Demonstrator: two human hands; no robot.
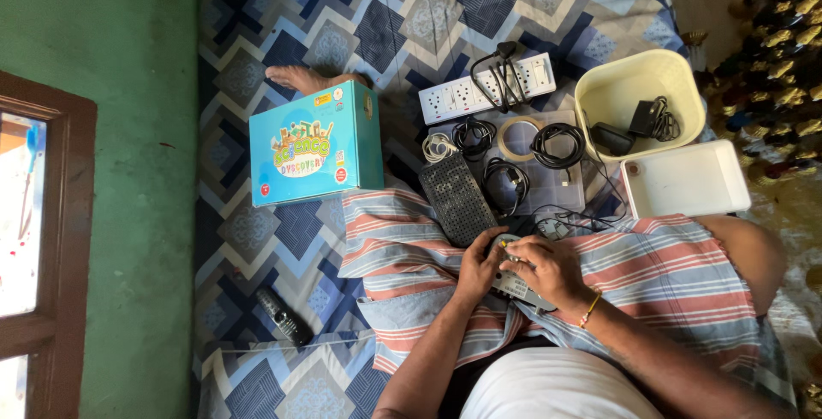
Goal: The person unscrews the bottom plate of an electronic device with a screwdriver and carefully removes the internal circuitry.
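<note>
Both my hands hold a grey remote control [516,285] over my lap, on a striped cloth [402,239]. My left hand [479,267] grips its left side. My right hand [548,269] lies across its top with the fingers pressing on the front. A yellow band is on my right wrist. A black remote-like keypad [456,199] rests just ahead of my hands, leaning on my knee.
A teal cardboard box [315,142] stands at the left by my foot [301,77]. A white power strip [486,88], coiled black cables [556,145], a tape roll [517,138], a cream tub [638,85] with adapters and a white lid [685,181] lie ahead. Another black remote [281,316] lies at the lower left.
</note>
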